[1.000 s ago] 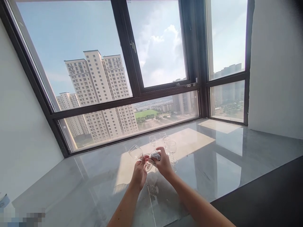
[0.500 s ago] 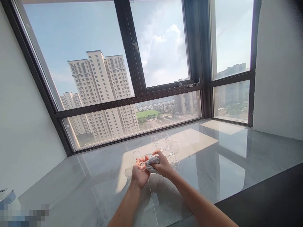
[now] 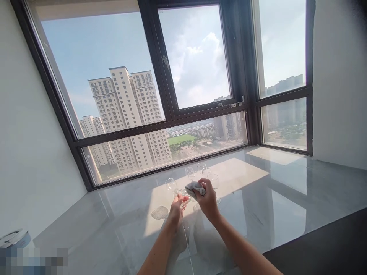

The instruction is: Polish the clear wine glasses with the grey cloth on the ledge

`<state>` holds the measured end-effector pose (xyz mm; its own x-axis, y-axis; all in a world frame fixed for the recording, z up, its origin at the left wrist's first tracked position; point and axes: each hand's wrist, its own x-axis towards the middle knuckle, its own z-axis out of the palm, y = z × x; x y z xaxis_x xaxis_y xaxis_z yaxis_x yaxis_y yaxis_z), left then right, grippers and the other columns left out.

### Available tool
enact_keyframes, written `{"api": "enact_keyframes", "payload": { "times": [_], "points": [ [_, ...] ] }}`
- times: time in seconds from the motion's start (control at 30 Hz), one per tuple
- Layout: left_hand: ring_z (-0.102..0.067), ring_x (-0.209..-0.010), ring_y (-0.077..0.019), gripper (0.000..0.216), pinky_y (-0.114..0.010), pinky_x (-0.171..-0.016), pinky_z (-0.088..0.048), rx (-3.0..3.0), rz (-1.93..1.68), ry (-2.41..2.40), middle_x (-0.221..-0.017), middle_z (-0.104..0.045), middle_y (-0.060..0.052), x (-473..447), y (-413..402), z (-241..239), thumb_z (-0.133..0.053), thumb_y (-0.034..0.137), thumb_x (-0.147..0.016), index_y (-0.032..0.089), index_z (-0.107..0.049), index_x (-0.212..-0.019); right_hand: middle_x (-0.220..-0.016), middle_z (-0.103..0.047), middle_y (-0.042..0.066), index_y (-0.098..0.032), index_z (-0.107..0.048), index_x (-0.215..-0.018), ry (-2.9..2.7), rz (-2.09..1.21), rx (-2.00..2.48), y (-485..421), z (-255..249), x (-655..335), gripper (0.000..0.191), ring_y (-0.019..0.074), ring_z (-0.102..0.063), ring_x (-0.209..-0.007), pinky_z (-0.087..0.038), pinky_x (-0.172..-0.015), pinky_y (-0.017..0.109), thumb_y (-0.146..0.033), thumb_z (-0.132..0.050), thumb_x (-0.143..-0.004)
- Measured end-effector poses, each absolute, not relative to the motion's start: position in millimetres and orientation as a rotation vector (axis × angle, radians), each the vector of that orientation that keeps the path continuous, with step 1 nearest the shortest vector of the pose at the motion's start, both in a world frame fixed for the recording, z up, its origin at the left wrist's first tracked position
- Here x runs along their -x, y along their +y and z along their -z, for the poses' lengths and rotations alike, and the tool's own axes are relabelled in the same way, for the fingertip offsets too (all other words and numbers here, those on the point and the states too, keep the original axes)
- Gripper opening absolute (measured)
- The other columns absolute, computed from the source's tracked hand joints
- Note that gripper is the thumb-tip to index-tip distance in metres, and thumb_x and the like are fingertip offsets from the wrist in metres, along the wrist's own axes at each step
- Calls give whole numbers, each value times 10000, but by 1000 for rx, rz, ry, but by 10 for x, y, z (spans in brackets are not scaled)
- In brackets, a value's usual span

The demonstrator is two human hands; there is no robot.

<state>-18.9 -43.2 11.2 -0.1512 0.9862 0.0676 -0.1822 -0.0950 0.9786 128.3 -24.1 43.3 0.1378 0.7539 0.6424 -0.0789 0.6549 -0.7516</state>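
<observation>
Windowsill, wineglass in left fingers (bowl beyond), cloth in right fingers

Bare left forearm and right forearm reach forward. Left hand lower, pinching; right hand beside, slightly higher, curled in grip.

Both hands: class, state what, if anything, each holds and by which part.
The left hand holds a stemmed glass below its bowl, stem or foot unclear; the right hand grips a cloth by bunched folds.

Stemmed glasses block way just beyond R hand; sill free farther R.
</observation>
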Motion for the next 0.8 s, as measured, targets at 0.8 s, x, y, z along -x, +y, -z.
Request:
{"api": "enact_keyframes", "payload": {
  "times": [0.8],
  "points": [
    [-512,-1006,-206,222,-382,-995,-358,-1974,-844,1818,-1095,-566,-75,-173,-448,-58,-372,281,-944,226,-522,-1099,-807,-661,70,-204,-468,-1176,-1337,-47,1281,1032,96,-2801,358,237,-627,-703,-447,-625,308,-264,-453,-824]
  ]
}}
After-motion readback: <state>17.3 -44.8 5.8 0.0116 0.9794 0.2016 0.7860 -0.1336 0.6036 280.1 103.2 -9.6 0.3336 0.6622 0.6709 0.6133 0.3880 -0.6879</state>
